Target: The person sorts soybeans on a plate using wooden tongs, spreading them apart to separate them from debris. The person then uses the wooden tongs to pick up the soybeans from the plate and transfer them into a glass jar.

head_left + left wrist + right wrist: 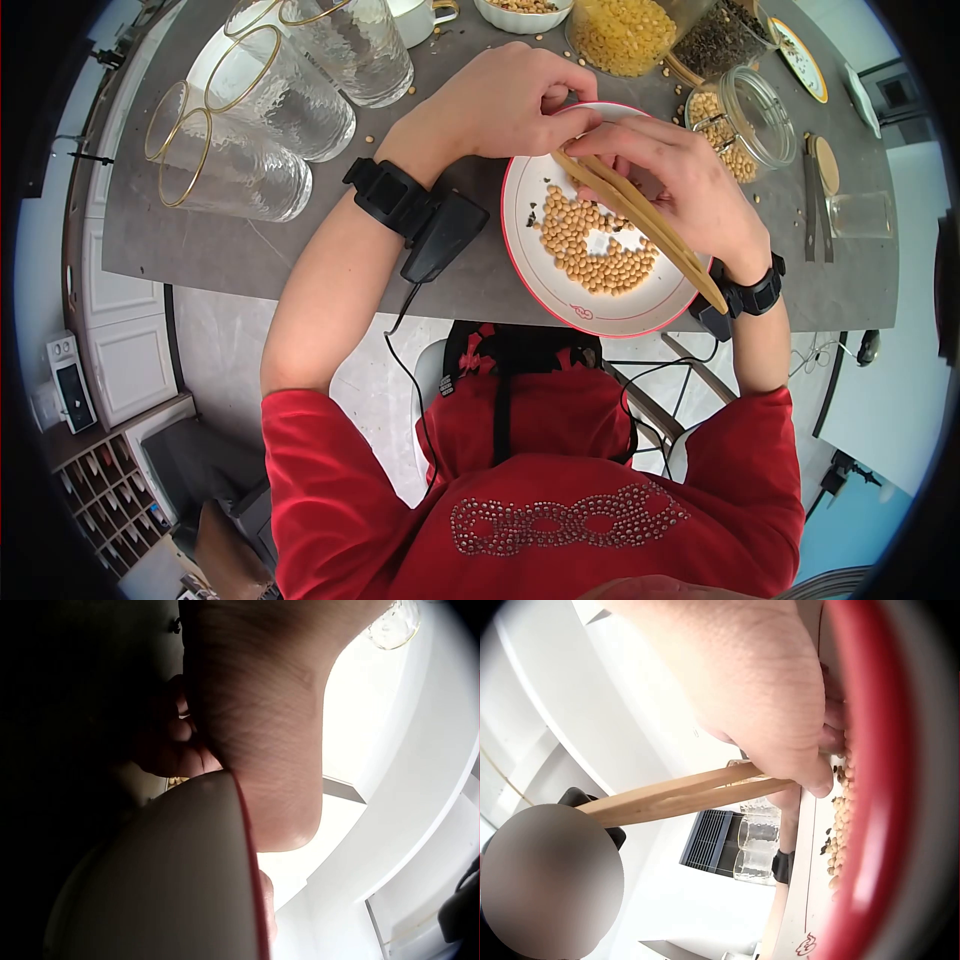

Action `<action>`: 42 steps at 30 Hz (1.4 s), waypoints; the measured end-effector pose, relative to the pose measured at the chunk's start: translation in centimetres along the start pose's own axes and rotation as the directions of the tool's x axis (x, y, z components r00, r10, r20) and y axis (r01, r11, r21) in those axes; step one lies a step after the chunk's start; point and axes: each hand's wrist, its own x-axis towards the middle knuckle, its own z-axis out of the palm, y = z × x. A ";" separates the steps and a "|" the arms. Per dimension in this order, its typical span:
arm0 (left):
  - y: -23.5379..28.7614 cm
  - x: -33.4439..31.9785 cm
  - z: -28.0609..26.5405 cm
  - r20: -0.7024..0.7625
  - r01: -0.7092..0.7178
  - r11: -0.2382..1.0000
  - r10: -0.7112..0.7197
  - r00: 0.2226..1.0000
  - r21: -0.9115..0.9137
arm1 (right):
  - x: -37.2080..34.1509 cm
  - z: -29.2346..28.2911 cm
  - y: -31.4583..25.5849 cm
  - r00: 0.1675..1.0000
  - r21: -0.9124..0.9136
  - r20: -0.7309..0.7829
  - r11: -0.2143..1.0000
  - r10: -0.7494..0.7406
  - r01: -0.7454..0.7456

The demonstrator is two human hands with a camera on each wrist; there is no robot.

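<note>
A white plate (545, 285) with a red rim lies before the person, with pale round beans (575, 262) and a few dark bits on it. My right hand (690, 185) is over the plate's right side and holds wooden tongs (660, 235). The tongs' joined end points back toward the body; the fingers partly hide the other end. My left hand (510, 100) is at the plate's far rim, thumb inside and curled fingers outside. In the left wrist view the plate's pale outer side (180, 862) rises close beside the left hand (262, 727).
Gold-rimmed glasses (240, 170) lie at the left. Behind the plate are a jar of yellow pieces (625, 40), a jar of dark dried bits (720, 45) and a tipped bean jar (740, 125). A small glass (860, 215) lies at the right. Loose beans dot the grey table (440, 290).
</note>
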 end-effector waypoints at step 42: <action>0.2 0.0 0.1 -0.016 0.010 0.999 -0.009 1.000 0.042 | 0.1 0.1 0.0 1.000 0.012 0.014 1.000 0.021 -0.021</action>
